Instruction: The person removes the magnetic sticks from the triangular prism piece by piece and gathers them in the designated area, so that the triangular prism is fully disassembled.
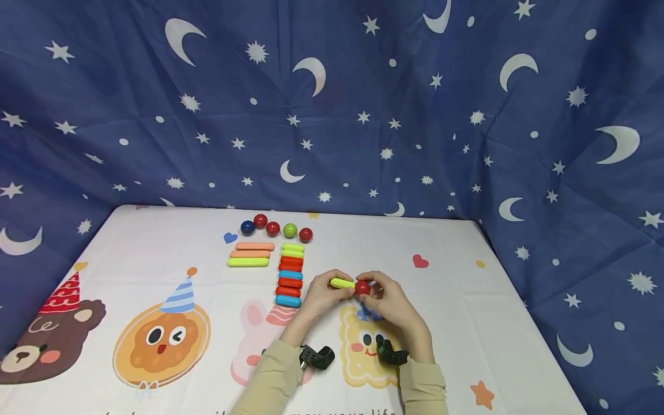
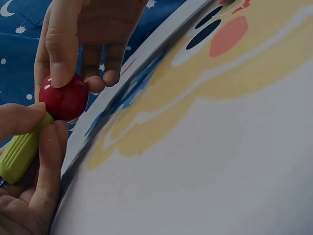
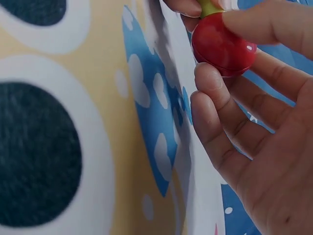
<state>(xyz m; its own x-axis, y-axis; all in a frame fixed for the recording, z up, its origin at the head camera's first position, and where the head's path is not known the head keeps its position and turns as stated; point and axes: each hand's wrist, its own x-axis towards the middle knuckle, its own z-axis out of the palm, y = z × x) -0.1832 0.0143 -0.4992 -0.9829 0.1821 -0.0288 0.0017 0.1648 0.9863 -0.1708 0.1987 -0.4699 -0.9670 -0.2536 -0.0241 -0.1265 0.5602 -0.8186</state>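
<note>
Above the table, my left hand (image 1: 323, 293) pinches a lime-green ridged rod (image 2: 20, 149) between thumb and fingers. My right hand (image 1: 388, 298) holds a glossy red ball (image 3: 222, 43) between thumb and fingertips. The rod's end meets the ball in the left wrist view; whether the two are joined cannot be told. In the right wrist view only a short bit of the rod shows behind the ball, beside the left fingertips.
Left of my hands lies a column of short green, red and blue rods (image 1: 289, 283). Beside it are longer orange and lime rods (image 1: 249, 261). Several balls (image 1: 272, 229) sit farther back. The tablecloth (image 1: 456, 323) has cartoon prints; a blue curtain (image 1: 332, 115) hangs behind.
</note>
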